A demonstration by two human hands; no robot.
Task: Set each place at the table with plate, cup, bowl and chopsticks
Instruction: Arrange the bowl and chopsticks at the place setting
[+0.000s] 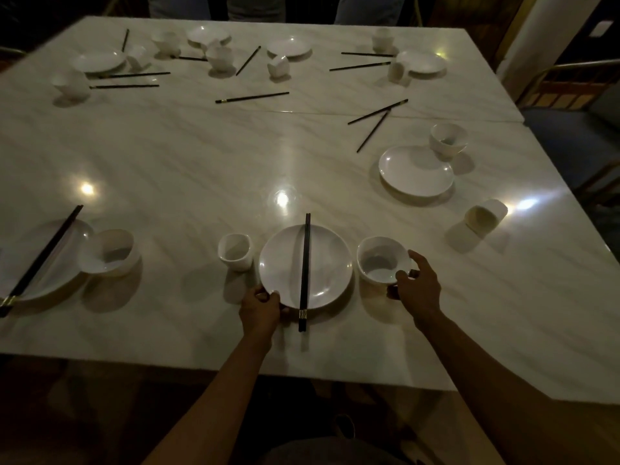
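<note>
- The surface (201, 156) is a pale marble top, and most of it is unsorted: loose chopsticks, tipped cups and stray plates lie scattered from ten to two o'clock, so we judge the task far from done.
- At six o'clock our near place is almost complete. The plate (330, 263) sits close to the near edge, and we hold its rim at seven o'clock with the left hand (260, 308), fingers curled on the rim in a light pinch.
- The bowl (380, 260) stands just beside the plate at three o'clock. Our right hand (416, 290) cups its near side, fingers partly wrapped around the wall, thumb near the rim.
- The cup (235, 251) stands upright just beside the plate at nine o'clock, untouched.
- The chopsticks (304, 273) lie across the plate from twelve to six, their near ends overhanging the rim towards us.
- What could go wrong: if we shift or tilt the plate, the chopsticks may roll off or slide over the near edge, since nothing pins them.
- Sliding the plate leftwards could knock the cup over, as the gap is small.
- Nudging the bowl inward could clip the plate and jolt the chopsticks.
- The polished top looks slick, so a quick push may send things further than we mean.
</note>
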